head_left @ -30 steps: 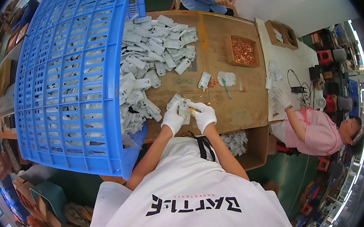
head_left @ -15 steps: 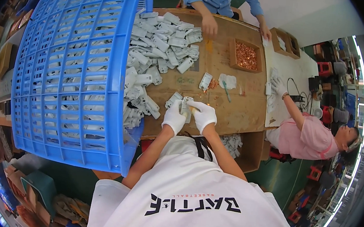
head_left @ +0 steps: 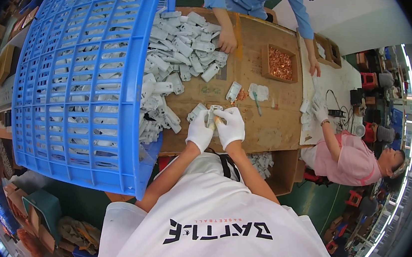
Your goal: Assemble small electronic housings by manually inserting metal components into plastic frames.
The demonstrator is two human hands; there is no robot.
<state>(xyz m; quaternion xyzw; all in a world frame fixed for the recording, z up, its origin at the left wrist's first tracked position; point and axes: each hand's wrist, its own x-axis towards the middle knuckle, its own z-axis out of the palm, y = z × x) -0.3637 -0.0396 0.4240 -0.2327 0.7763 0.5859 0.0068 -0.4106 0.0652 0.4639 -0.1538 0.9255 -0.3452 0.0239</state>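
Note:
Both my hands wear white gloves and meet above the near edge of the brown work table (head_left: 246, 125). My left hand (head_left: 199, 132) closes around a white plastic housing (head_left: 215, 110), a small, hollow, oblong shell. My right hand (head_left: 231, 130) presses on the same housing from the right with thumb and fingers. Gloves cover its lower part. Just left of it lies another white housing (head_left: 196, 111). Farther off, a loose housing (head_left: 233, 91) rests beside a small scatter of copper pieces (head_left: 242, 95). A teal, thin-handled tool (head_left: 256, 103) lies against a whitish flat piece (head_left: 261, 92).
A tall blue slatted crate (head_left: 136, 96) stands at left, with a heap of white housings (head_left: 181, 50) spilling from it. A cardboard box holds copper parts (head_left: 279, 63). Across the table is a person in blue (head_left: 252, 0); a person in pink (head_left: 348, 156) works at right.
My hands stay together on the housing, with the right fingers shifted upward on it. The person in blue moved one hand left to the heap and the other toward the gloved hand at right.

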